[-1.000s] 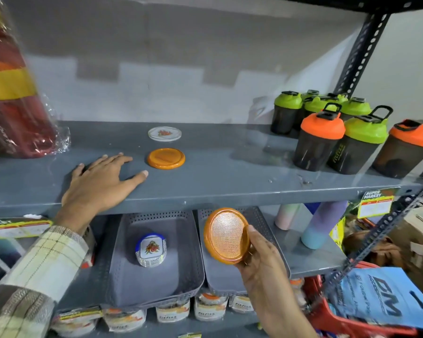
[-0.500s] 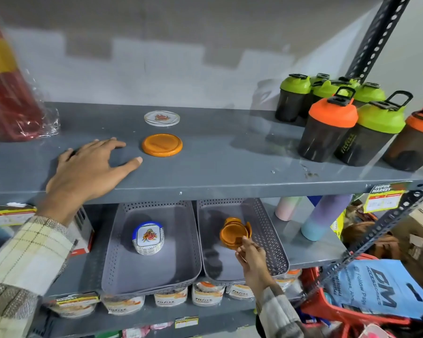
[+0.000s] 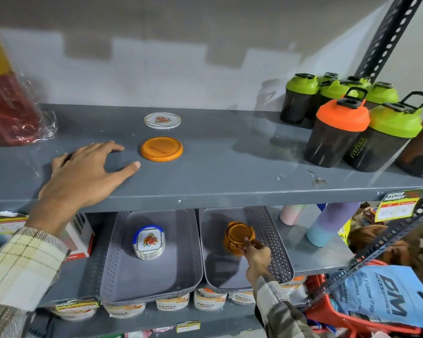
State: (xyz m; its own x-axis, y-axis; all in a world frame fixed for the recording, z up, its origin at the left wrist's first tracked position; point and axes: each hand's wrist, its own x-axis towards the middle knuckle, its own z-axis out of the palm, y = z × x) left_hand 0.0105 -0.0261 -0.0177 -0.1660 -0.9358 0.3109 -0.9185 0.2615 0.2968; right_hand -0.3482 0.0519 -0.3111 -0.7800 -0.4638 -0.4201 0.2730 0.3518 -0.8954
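My left hand [image 3: 83, 176] rests flat on the upper grey shelf [image 3: 217, 189], fingers spread, just left of a single orange coaster [image 3: 161, 149]. Behind that lies a clear coaster with a red print [image 3: 162, 120]. On the lower shelf my right hand [image 3: 255, 256] reaches into the right grey perforated tray [image 3: 279, 254] and holds the stack of orange coasters [image 3: 238, 235] with its fingertips. The left grey tray [image 3: 176, 276] holds a stack of clear printed coasters [image 3: 148, 241].
Shaker bottles with green lids [image 3: 396, 118] and orange lids [image 3: 342, 115] crowd the upper shelf's right end. A wrapped red bundle [image 3: 7, 103] stands far left. Pastel tumblers [image 3: 327, 223] sit beside the right tray. A slanted perforated steel post [image 3: 391, 235] and a blue bag [image 3: 388, 298] are at lower right.
My right hand carried the orange coaster from in front of the shelf down into the right tray, onto the orange stack. My left hand stayed on the upper shelf.
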